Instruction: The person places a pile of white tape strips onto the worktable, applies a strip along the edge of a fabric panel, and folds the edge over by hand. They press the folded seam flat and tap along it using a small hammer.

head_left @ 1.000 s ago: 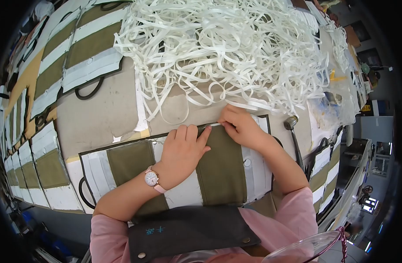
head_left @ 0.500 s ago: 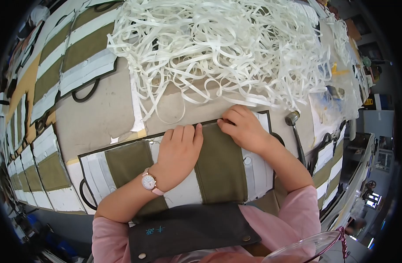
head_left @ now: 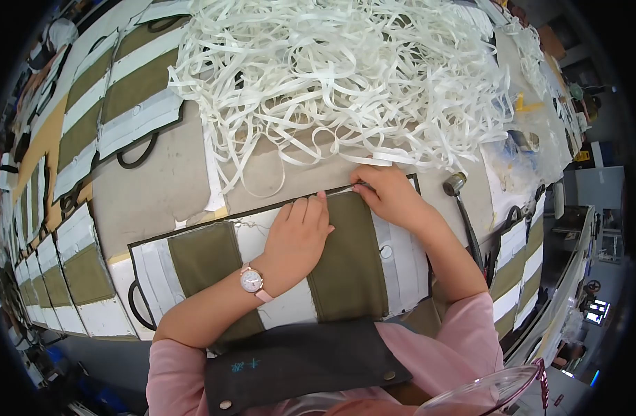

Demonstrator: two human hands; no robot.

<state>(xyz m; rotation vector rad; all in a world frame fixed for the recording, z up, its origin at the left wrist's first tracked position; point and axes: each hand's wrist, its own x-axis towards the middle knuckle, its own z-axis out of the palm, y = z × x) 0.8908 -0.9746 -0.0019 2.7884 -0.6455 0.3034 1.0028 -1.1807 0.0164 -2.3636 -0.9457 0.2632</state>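
The left hand (head_left: 297,232) lies flat, fingers together, on the striped fabric panel (head_left: 346,256); the right (head_left: 387,193) pinches its dark edge (head_left: 262,209) below tangled white tape (head_left: 359,76), upper centre.

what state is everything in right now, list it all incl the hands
striped panel: spread out, dark edging along its far side
left hand: laid on panel, fingers extended
right hand: fingertips pinched at panel's far edge
wristwatch: fastened on left wrist
white tape: loose, tangled heap
hammer: lying down, not held
clear plastic: crumpled
panels at left: overlapping in a row
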